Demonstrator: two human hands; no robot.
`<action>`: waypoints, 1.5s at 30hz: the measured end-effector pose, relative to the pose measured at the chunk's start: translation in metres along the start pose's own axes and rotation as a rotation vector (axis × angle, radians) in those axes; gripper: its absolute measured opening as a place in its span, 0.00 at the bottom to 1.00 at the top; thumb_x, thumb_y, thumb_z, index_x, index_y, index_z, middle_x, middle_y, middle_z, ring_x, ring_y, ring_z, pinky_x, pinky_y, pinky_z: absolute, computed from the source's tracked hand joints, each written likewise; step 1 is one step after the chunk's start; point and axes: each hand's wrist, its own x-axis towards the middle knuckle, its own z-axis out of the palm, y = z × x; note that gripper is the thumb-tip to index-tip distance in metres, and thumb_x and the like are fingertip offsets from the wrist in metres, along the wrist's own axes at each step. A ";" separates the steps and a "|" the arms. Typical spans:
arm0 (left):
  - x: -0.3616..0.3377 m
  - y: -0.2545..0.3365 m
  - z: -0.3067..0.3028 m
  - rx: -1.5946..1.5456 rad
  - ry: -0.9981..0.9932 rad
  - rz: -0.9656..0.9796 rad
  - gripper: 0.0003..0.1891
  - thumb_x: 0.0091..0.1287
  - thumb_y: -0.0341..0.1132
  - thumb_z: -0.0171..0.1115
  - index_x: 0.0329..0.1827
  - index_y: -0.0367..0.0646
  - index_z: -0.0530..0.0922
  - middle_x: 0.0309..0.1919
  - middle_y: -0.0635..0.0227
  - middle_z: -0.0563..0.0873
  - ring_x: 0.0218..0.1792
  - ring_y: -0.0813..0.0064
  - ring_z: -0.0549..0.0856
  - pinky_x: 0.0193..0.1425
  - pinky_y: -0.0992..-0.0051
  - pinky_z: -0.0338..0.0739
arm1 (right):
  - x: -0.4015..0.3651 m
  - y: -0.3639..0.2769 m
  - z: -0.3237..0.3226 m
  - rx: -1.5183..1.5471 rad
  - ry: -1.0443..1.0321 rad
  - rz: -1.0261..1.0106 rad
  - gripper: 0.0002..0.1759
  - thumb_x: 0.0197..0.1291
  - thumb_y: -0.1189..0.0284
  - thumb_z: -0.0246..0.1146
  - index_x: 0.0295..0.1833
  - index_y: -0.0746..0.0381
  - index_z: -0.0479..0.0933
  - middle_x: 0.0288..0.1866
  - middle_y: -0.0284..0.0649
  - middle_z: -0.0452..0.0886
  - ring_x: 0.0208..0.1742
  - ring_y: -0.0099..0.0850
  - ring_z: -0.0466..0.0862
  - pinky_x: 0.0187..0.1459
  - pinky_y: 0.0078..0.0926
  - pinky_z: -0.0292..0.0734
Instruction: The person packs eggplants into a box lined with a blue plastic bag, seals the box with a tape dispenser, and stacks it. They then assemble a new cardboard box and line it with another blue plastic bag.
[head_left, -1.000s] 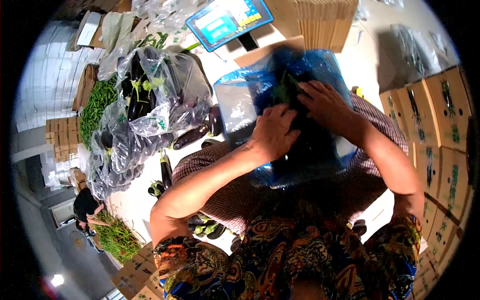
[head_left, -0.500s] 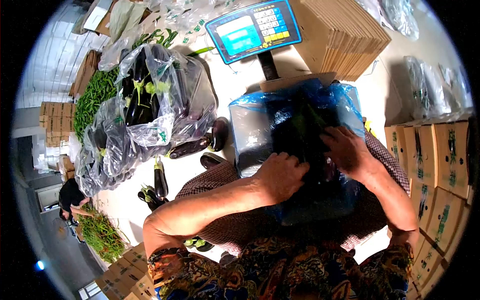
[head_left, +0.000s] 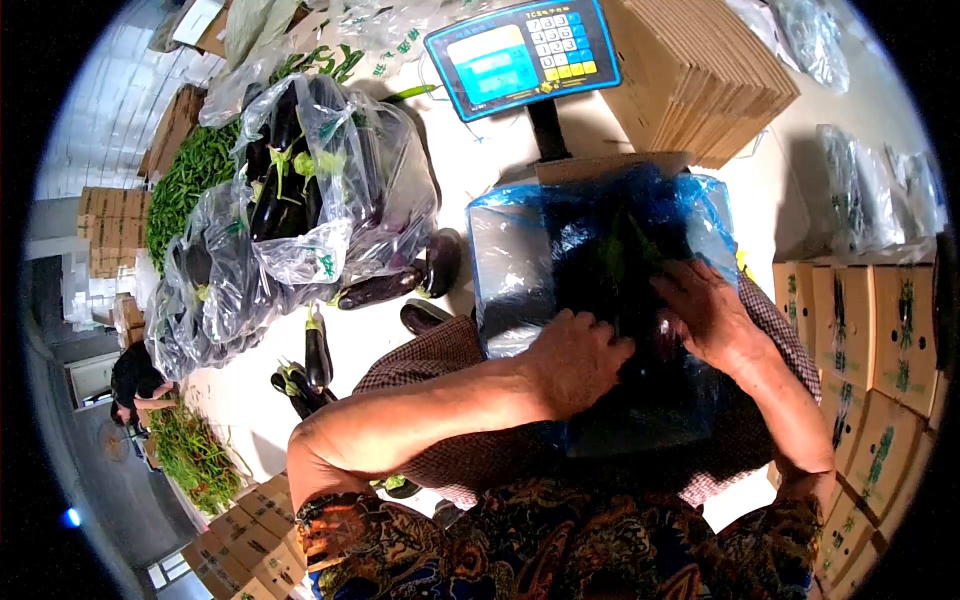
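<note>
A box lined with a blue plastic bag (head_left: 510, 250) lies in front of me, between my knees. Inside it are dark eggplants (head_left: 620, 240), deep in shadow and hard to tell apart. My left hand (head_left: 578, 365) is curled over the near left part of the contents, knuckles up; what its fingertips grip is hidden. On the right side, my right hand (head_left: 708, 318) rests over the eggplants with its fingers spread. A purplish sheen of one eggplant shows beside its thumb.
Behind the box stands a scale display (head_left: 525, 58), with stacked flat cardboard (head_left: 700, 80) beside it. Bagged eggplants (head_left: 290, 200), loose eggplants (head_left: 318, 350) and green peppers (head_left: 190, 190) lie left. Cartons (head_left: 845, 320) line the right. A person (head_left: 138, 380) bends over peppers far left.
My left hand has shifted slightly right and down over the eggplants. My right hand's fingers have spread a little. The whole view has shifted slightly.
</note>
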 end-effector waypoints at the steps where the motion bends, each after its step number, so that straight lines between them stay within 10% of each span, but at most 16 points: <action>1: 0.003 -0.005 -0.004 0.026 -0.032 -0.016 0.20 0.59 0.42 0.61 0.51 0.41 0.76 0.39 0.54 0.82 0.44 0.53 0.80 0.48 0.57 0.75 | -0.002 0.001 0.000 -0.020 -0.006 0.011 0.24 0.50 0.74 0.63 0.56 0.64 0.75 0.55 0.50 0.76 0.57 0.50 0.74 0.60 0.42 0.70; 11: 0.009 -0.080 -0.071 0.014 0.683 -0.377 0.24 0.54 0.39 0.72 0.52 0.41 0.74 0.46 0.53 0.79 0.52 0.53 0.78 0.57 0.62 0.73 | 0.041 0.047 -0.037 -0.204 0.476 0.161 0.33 0.50 0.74 0.69 0.64 0.62 0.68 0.66 0.49 0.67 0.59 0.48 0.73 0.58 0.40 0.73; 15: 0.018 -0.095 -0.046 0.148 0.431 -0.580 0.30 0.51 0.42 0.74 0.53 0.39 0.72 0.46 0.52 0.78 0.54 0.51 0.75 0.58 0.61 0.71 | 0.068 0.065 -0.003 -0.235 0.355 0.293 0.26 0.51 0.72 0.67 0.58 0.60 0.73 0.55 0.48 0.75 0.53 0.48 0.76 0.51 0.39 0.77; 21: 0.018 -0.136 -0.034 0.300 0.679 -0.386 0.02 0.62 0.29 0.59 0.35 0.42 0.75 0.31 0.52 0.82 0.35 0.47 0.81 0.37 0.57 0.76 | 0.076 0.085 -0.003 -0.335 0.384 0.325 0.15 0.51 0.74 0.61 0.47 0.57 0.77 0.40 0.45 0.82 0.37 0.46 0.83 0.36 0.41 0.80; 25: 0.012 -0.137 -0.055 -0.170 0.775 -0.464 0.08 0.66 0.32 0.59 0.32 0.38 0.72 0.22 0.60 0.78 0.25 0.70 0.76 0.33 0.71 0.72 | 0.058 0.073 -0.032 -0.170 0.549 0.237 0.07 0.53 0.77 0.59 0.37 0.56 0.80 0.34 0.48 0.81 0.34 0.49 0.82 0.36 0.44 0.78; 29: -0.001 -0.091 -0.068 -0.324 0.481 -0.376 0.06 0.67 0.31 0.59 0.37 0.36 0.75 0.24 0.63 0.77 0.29 0.79 0.70 0.37 0.74 0.72 | 0.018 0.061 -0.019 0.030 0.218 0.155 0.03 0.55 0.76 0.62 0.36 0.58 0.79 0.35 0.47 0.82 0.36 0.50 0.81 0.38 0.40 0.79; 31: -0.001 -0.107 -0.013 0.045 0.534 0.167 0.06 0.61 0.29 0.59 0.40 0.38 0.78 0.35 0.57 0.83 0.36 0.62 0.83 0.40 0.67 0.77 | -0.003 0.039 0.002 0.029 -0.107 0.291 0.03 0.54 0.78 0.61 0.35 0.60 0.78 0.36 0.46 0.82 0.39 0.50 0.81 0.38 0.41 0.78; 33: -0.002 -0.063 -0.013 0.411 0.006 0.088 0.08 0.57 0.28 0.59 0.40 0.42 0.79 0.40 0.58 0.83 0.43 0.55 0.82 0.43 0.62 0.78 | -0.011 0.016 0.011 -0.217 -0.268 0.158 0.05 0.53 0.79 0.60 0.37 0.60 0.77 0.37 0.46 0.81 0.41 0.49 0.80 0.38 0.41 0.77; 36: -0.008 -0.054 -0.012 0.236 -0.075 0.015 0.09 0.55 0.29 0.59 0.40 0.44 0.79 0.39 0.60 0.81 0.44 0.58 0.82 0.45 0.63 0.78 | -0.014 0.001 -0.003 -0.028 -0.151 0.294 0.06 0.56 0.76 0.60 0.41 0.60 0.76 0.35 0.47 0.80 0.41 0.50 0.80 0.37 0.45 0.76; 42: -0.016 -0.074 -0.046 -0.060 0.459 -0.172 0.18 0.53 0.34 0.69 0.46 0.40 0.77 0.41 0.57 0.81 0.47 0.52 0.79 0.50 0.61 0.75 | 0.007 -0.018 0.018 -0.044 -0.452 0.121 0.21 0.60 0.62 0.59 0.53 0.65 0.72 0.42 0.53 0.80 0.46 0.52 0.79 0.49 0.47 0.73; 45: -0.014 -0.096 -0.028 0.151 0.419 -0.161 0.27 0.52 0.41 0.72 0.55 0.44 0.76 0.47 0.58 0.80 0.55 0.55 0.75 0.56 0.60 0.70 | 0.023 -0.022 0.063 0.211 -0.075 0.386 0.27 0.59 0.59 0.60 0.56 0.68 0.69 0.46 0.59 0.78 0.49 0.56 0.78 0.52 0.47 0.72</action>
